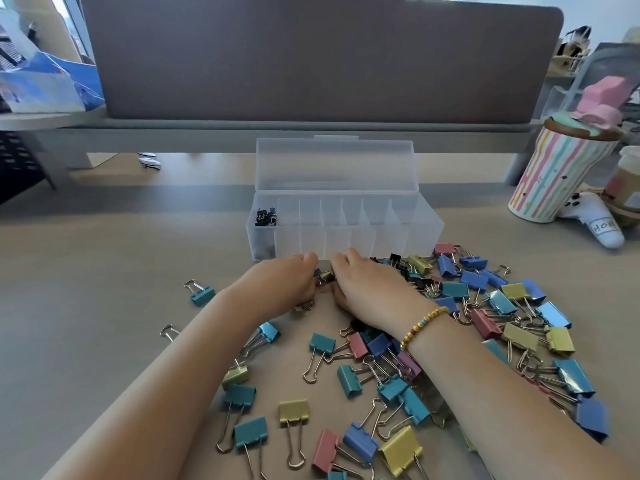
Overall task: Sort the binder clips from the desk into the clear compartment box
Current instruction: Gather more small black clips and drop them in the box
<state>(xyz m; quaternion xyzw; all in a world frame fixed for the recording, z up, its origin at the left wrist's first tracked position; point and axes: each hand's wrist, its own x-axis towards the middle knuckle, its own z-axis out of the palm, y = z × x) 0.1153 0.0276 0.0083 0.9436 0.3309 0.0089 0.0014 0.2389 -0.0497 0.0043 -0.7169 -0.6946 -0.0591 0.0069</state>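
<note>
Seen from the head camera, a person's left hand [287, 280] and right hand [367, 287] meet just in front of the clear compartment box [346, 233], fingers curled around a small cluster of tiny dark binder clips [323, 276] held between them. The box stands open, lid up, with small black clips [266, 216] in its leftmost compartment. Colourful binder clips [485, 306] lie scattered across the desk [104, 271], thickest to the right. A beaded bracelet [420, 323] circles the right wrist; a striped cup [557, 174] stands far right.
</note>
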